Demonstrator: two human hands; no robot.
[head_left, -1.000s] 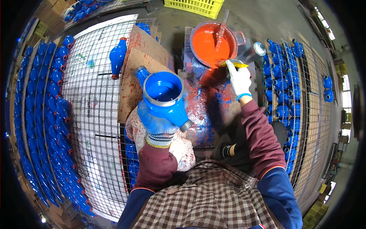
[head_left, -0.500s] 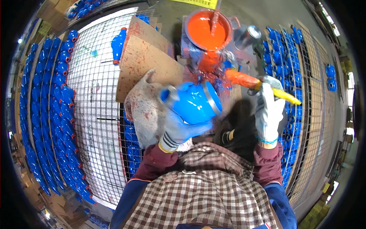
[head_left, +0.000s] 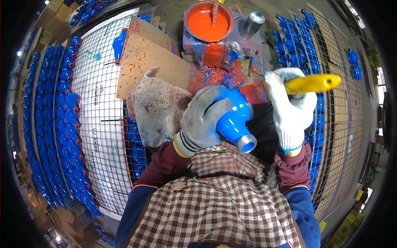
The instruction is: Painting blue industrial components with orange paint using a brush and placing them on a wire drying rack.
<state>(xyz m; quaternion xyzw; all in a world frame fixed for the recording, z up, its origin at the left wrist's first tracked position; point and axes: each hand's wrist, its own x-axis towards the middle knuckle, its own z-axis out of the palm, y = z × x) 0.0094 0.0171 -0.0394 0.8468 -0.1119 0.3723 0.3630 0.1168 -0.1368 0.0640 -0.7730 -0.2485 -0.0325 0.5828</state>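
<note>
The blue fitting (head_left: 235, 118) is up off the table, in front of the checked apron (head_left: 215, 198), in the left hand (head_left: 206, 113). The gloved fingers there are wrapped around its body, thumb along the near side, pressed firmly on it. Its narrow, bare-metal mouth tips down toward the person, and I can see blue inside. In the right hand (head_left: 291, 109), also gloved, the fingers are curled around a yellow-handled brush (head_left: 312, 84), pinching it near the red-coated bristles. Those sit right by the fitting's upper right side; I can't tell from here whether they touch it.

Beyond the hands, a pot (head_left: 210, 41) with 1 loop handle showing holds bright orange-red paint (head_left: 200, 27), and 1 coated stick (head_left: 214, 15) stands in it, leaning on the rim. Just right of it is a grey metal can (head_left: 251, 27); its contents are hidden. Pot and can share a low table (head_left: 215, 76), splashed red and blue. Left of that lies a spattered cloth (head_left: 159, 107), near a stained cardboard sheet (head_left: 153, 62).
</note>
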